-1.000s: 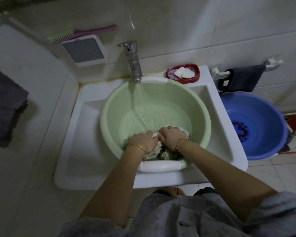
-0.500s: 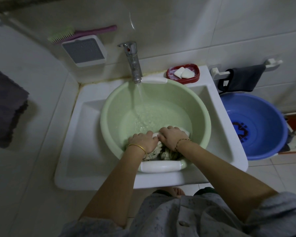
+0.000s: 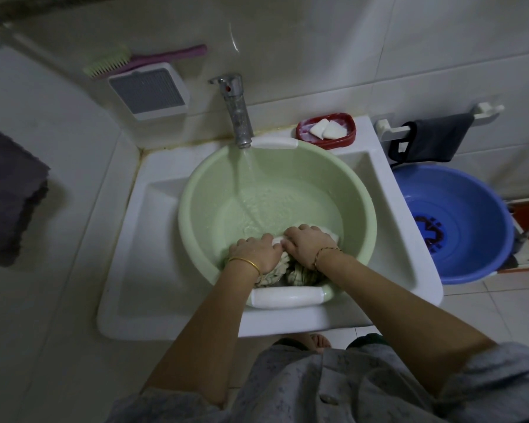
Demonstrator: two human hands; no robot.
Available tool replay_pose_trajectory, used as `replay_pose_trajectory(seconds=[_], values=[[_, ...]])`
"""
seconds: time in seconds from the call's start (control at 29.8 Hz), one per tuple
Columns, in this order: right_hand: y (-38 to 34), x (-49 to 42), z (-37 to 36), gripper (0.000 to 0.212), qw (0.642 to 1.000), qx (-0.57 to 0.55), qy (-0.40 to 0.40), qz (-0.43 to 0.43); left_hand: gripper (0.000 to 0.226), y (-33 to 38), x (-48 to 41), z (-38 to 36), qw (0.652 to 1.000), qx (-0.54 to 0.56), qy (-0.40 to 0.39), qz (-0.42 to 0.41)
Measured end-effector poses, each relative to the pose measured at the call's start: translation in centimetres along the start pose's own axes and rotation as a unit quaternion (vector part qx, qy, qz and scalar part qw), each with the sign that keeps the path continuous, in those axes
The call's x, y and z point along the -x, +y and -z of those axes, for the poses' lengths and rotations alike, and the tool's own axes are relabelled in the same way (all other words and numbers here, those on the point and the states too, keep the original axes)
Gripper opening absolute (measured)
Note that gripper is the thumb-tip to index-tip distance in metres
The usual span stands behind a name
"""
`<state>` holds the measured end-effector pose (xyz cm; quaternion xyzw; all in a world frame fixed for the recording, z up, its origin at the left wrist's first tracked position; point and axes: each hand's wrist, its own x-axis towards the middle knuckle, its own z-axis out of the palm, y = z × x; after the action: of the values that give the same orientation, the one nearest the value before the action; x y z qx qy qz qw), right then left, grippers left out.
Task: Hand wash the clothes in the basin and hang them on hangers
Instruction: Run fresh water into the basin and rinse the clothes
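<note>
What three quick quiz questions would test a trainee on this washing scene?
1. True or false: water runs from the tap into the green basin.
2. What lies in the red dish? A) soap B) a brush C) a sponge
3. Fill in: the left hand and right hand both grip the ___.

Key: 1 true; 2 A; 3 cloth.

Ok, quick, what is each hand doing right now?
Left hand: fingers curled, gripping the wet cloth in the green basin.
Right hand: gripping the same cloth.
</note>
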<state>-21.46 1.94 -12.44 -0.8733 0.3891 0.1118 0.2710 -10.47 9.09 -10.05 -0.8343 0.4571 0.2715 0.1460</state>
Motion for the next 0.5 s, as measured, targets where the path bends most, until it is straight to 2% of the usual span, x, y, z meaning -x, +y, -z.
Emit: replay_pose_trajectory(seconds=[0.5], values=[[-0.02, -0.12, -0.14, 0.044, 1.0, -0.001, 0.001, -0.004, 0.05, -0.06, -0.02, -0.01, 1.0, 0.004, -0.003, 0.0]])
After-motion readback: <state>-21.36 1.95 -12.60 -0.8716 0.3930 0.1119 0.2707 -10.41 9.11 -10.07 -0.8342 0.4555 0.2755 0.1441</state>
